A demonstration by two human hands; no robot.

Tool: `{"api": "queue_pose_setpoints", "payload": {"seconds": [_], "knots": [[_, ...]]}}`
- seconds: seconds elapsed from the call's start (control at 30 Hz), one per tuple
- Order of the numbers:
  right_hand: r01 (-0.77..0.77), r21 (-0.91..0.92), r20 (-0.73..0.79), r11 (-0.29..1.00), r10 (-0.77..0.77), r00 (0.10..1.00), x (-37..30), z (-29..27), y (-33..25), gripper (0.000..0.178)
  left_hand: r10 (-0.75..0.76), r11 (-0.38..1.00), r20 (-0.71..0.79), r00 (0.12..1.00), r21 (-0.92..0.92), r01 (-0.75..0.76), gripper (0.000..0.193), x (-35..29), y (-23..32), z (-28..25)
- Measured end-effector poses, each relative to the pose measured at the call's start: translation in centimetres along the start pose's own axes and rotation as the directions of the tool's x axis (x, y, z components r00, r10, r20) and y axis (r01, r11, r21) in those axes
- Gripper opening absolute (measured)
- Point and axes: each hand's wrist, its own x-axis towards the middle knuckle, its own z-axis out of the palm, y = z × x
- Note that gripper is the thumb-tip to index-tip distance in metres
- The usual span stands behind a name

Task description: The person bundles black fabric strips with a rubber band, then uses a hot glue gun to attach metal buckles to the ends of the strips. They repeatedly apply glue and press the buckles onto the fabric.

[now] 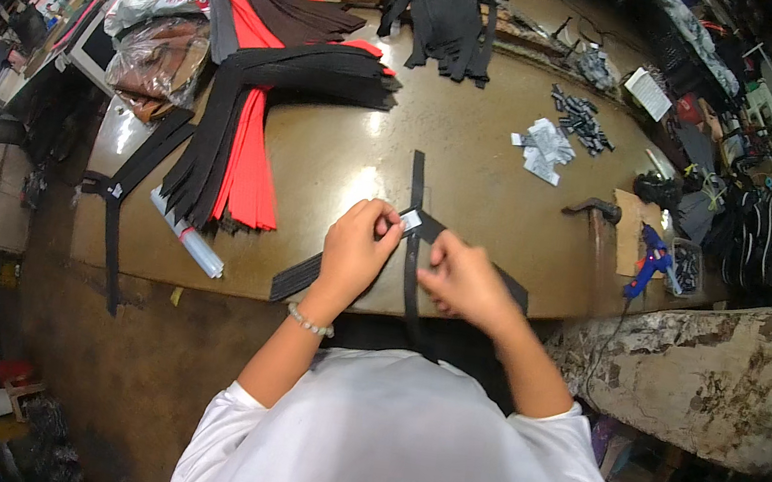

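A black webbing strap piece (417, 182) lies at the table's near edge, its arms spreading several ways from a central joint. My left hand (356, 249) is closed in a pinch at that joint, its fingertips on a small white label (411, 220). Just right of it, my right hand (475, 289) has curled fingers over the strap's right arm; whatever they may hold is hidden. A similar black strap piece (117, 194) hangs over the edge at the far left. Between the two lies a clear tube (189, 234).
Stacked black straps (305, 72) and red straps (249, 162) cover the left. More black straps (447, 22) lie at the back. To the right are white labels (544, 150), small dark pieces (582, 121), a hammer (594, 209) and a blue glue gun (650, 262) with its cord.
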Motion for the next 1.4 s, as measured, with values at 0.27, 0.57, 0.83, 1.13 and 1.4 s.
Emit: {"api": "queue_pose_setpoints", "payload": {"seconds": [0.27,0.57,0.83,1.13,1.4], "knots": [[0.48,-0.246,-0.294,0.842,-0.537,0.791,4.2,-0.4,1.8,0.019,0.011,0.998,0.011,1.0,0.055,-0.012,0.011,-0.4,0.2,-0.2],[0.251,0.051,-0.151,0.967,-0.241,0.959,8.1,-1.8,1.6,0.017,0.008,0.992,0.008,1.0,0.124,-0.009,0.015,-0.2,0.5,-0.3],[0.11,-0.009,-0.03,0.994,-0.11,0.993,9.8,-2.7,1.9,0.021,0.017,0.961,0.015,1.0,0.276,-0.02,0.023,-0.6,1.1,0.6],[0.274,-0.375,-0.695,0.885,-0.465,0.549,6.7,-7.8,5.1,0.039,0.116,0.869,0.112,0.987,0.469,-0.155,0.032,-1.0,2.1,0.5],[-0.446,-0.308,-0.816,0.84,0.008,0.578,-4.9,-9.7,8.6,0.038,0.08,0.985,-0.026,0.996,0.155,-0.075,0.022,-1.6,1.1,-1.7]]}}
